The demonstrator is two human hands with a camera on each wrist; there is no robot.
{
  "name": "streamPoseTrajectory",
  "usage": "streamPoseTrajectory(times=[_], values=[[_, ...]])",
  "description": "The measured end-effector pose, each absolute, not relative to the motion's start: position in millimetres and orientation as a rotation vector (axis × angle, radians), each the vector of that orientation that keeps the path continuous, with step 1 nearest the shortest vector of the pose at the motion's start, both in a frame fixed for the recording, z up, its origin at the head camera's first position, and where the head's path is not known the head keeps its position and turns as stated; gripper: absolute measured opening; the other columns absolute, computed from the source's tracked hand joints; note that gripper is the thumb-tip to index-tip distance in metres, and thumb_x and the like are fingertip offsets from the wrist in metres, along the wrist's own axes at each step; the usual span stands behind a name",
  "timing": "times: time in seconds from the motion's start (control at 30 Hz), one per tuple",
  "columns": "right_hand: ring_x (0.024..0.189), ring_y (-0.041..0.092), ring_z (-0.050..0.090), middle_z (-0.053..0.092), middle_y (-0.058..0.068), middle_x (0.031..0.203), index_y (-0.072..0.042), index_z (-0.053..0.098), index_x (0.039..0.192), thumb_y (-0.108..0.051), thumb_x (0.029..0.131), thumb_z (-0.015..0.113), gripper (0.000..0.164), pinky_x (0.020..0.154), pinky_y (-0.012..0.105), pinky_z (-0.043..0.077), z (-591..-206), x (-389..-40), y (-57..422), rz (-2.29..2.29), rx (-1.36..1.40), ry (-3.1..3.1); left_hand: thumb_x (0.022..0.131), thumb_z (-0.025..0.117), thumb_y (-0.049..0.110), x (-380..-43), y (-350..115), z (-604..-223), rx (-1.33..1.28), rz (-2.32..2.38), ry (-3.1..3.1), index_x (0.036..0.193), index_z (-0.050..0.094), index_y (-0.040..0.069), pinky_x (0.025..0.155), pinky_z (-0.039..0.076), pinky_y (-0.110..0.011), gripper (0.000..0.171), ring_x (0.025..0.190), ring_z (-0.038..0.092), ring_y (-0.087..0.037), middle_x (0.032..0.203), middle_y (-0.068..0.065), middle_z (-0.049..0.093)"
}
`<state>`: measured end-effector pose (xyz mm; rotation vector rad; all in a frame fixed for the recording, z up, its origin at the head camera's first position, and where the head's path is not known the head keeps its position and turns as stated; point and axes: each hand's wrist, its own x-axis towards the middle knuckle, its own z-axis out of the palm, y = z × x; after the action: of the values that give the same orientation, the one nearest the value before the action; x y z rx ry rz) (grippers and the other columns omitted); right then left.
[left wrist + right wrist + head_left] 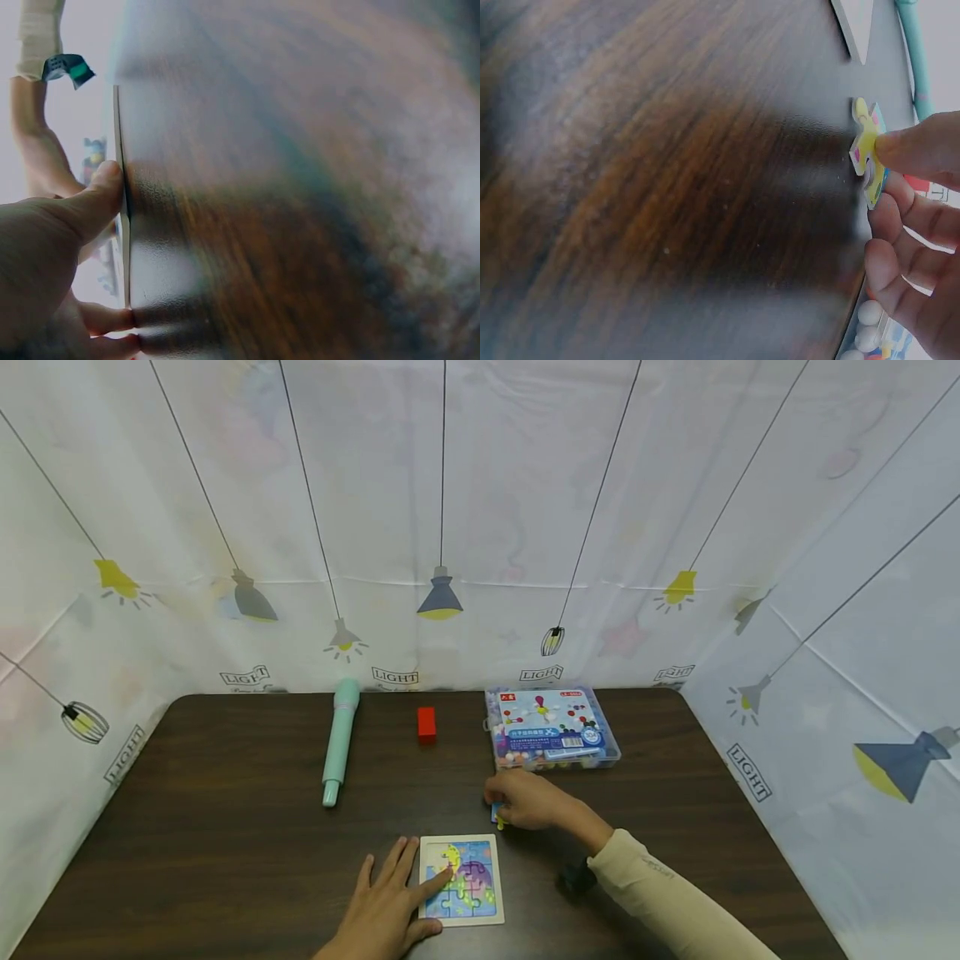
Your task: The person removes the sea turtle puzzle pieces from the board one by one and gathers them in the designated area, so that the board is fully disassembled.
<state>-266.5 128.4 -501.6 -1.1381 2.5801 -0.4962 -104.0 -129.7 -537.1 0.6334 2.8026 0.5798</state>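
Note:
My right hand point(531, 802) pinches a yellow and blue jigsaw puzzle piece point(867, 146) between thumb and fingers, low over the table in front of the clear box. Near the table's front lies a small square jigsaw puzzle point(480, 900) in a pale frame, showing a yellow and purple picture on blue. Spread over its left side is my left hand point(382, 906), with the index fingertip on the picture and the thumb at the frame's lower edge. In the left wrist view the thumb point(101, 195) touches the thin side of the frame.
A clear plastic box point(551, 727) of coloured balls with a printed label stands at the back right. A red block point(426, 725) and a mint-green tube-shaped object point(341, 739) lie further left on the dark wooden table point(225, 827). A printed curtain point(495, 527) hangs behind.

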Motion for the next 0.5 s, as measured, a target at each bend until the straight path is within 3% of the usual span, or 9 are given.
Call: streamPoseTrajectory(times=[0.23,0.37,0.5], values=[[0.094,0.016,0.057,0.063,0.003,0.104,-0.01,0.072,0.109,-0.006,0.091,0.073,0.019,0.078,0.034,0.054,-504.4,-261.5,125.3,-0.37,-1.237,2.665,0.089,0.069,0.057,-103.9,-129.9,-536.4,0.643,0.561,2.816,0.149,0.053,0.039,0.103,0.023,-0.083,0.065,0.148,0.025,-0.049,0.162,-0.027,0.029],[0.122,0.024,0.052,0.057,0.01,0.133,-0.016,0.07,0.126,-0.013,0.095,0.073,0.031,0.096,0.041,0.053,-499.9,-248.7,119.1,-0.359,-1.407,2.624,0.089,0.068,0.057,-104.1,-129.7,-536.0,0.65,0.56,2.811,0.15,0.052,0.038,0.103,0.022,-0.083,0.066,0.149,0.025,-0.05,0.162,-0.027,0.028],[0.145,0.031,0.033,0.035,0.012,0.16,-0.024,0.066,0.138,-0.02,0.099,0.071,0.04,0.109,0.055,0.043,-500.4,-236.8,108.3,-0.342,-1.566,2.448,0.09,0.067,0.058,-104.5,-130.3,-536.2,0.654,0.545,2.813,0.15,0.052,0.038,0.103,0.022,-0.083,0.065,0.149,0.024,-0.05,0.163,-0.026,0.028]])
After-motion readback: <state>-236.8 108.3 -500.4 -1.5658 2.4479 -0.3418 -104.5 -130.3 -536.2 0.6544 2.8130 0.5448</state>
